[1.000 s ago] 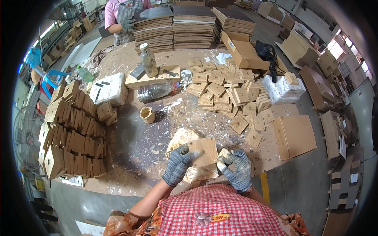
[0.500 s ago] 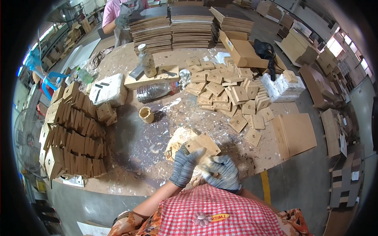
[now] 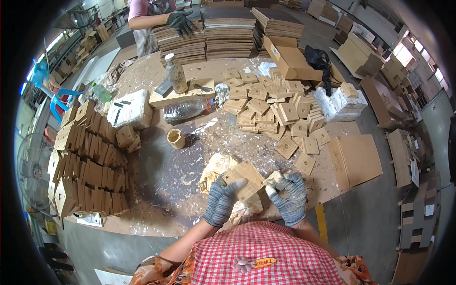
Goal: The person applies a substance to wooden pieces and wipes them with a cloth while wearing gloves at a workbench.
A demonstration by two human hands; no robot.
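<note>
Your left hand (image 3: 221,202), gloved in grey knit, grasps a flat wooden block (image 3: 244,178), its thumb lying over the upper face, while your right hand (image 3: 291,195) pinches a pale wad (image 3: 274,179) by the block's right corner; whether wad and wood touch is unclear. The block is tilted, held above the near side of the table (image 3: 164,187), over a crumpled cream bundle (image 3: 217,166). Its handling looks unfinished, with both hands engaged. Farther off, to your left, similar blocks stand packed in tall rows (image 3: 88,161); to your right lies a loose heap of blocks (image 3: 259,105). Judging by order alone, the rows seem the finished share and the heap the share left, though nothing visible proves which is done. Between them sits a small tan cup (image 3: 176,139), and beyond it a clear plastic bottle (image 3: 183,112) lies on its side before a wooden beam (image 3: 156,99) bearing an upright bottle (image 3: 176,78). Past the far edge, a co-worker's gloved hand (image 3: 180,22) spreads over stacked panels (image 3: 230,39).
</note>
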